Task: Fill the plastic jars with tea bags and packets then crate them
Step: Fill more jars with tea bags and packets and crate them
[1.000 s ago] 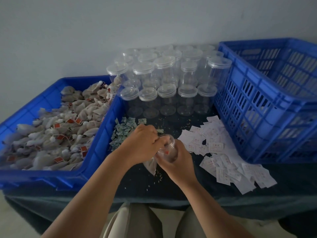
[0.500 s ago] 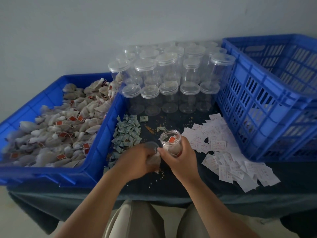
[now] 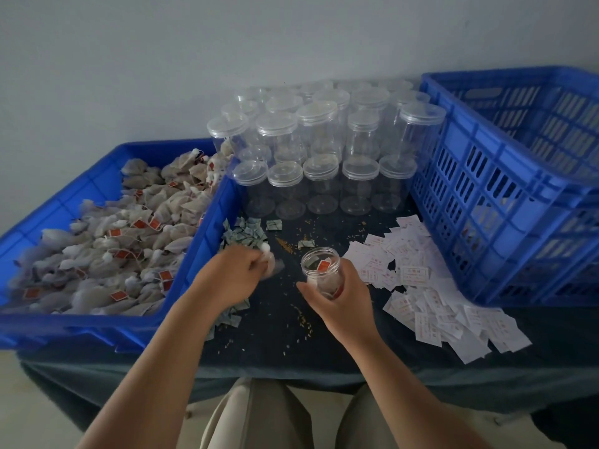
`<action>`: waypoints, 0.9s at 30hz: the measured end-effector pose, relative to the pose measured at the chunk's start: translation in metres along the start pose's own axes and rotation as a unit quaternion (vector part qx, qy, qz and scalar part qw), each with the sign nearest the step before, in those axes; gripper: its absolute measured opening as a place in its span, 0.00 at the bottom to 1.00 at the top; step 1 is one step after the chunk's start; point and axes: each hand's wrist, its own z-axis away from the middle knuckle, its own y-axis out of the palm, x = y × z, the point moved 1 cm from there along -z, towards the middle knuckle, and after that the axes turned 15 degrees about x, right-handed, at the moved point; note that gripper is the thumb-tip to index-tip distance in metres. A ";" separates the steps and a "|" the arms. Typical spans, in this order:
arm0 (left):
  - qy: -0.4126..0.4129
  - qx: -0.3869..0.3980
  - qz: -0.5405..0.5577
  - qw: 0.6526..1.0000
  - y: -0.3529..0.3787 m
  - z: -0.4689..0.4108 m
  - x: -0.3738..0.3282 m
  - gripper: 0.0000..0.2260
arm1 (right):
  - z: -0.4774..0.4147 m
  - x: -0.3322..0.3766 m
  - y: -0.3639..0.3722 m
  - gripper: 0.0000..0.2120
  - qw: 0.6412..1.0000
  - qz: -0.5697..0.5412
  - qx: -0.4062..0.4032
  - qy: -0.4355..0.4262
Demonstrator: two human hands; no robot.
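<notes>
1. Right hand (image 3: 340,306) grips the open jar (image 3: 321,272), upright, near the table's (image 3: 282,338) centre. Tea bags (image 3: 325,283) sit inside, with one red tag showing.
2. Left hand (image 3: 230,277) is curled round a tea bag (image 3: 268,259) just left of the jar. It's blurred, so I can't read the grip finely.
3. Slips (image 3: 421,286) right of the jar: red print, unreadable.
4. Packets (image 3: 246,231) partly hidden under the left wrist.
5. Bin (image 3: 207,234) of loose bags (image 3: 129,234) left; lidded jars (image 3: 317,163) behind; crate (image 3: 502,205) right, cut off.

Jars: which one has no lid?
The jar gripped by the right hand, nearest the person: its mouth is open, tea bags inside. The jars standing behind all wear lids.
</notes>
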 end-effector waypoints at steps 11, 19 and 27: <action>0.183 -0.017 0.036 0.982 0.003 0.013 -0.061 0.11 | 0.002 -0.001 0.002 0.21 0.998 0.039 0.042 -0.036; 0.170 0.005 0.001 0.985 0.004 0.031 -0.063 0.28 | 0.002 0.002 0.001 0.21 0.997 0.029 0.039 -0.054; 0.073 -0.149 0.113 0.980 -0.047 0.043 0.020 0.09 | 0.000 -0.003 0.002 0.23 0.997 0.025 0.044 -0.050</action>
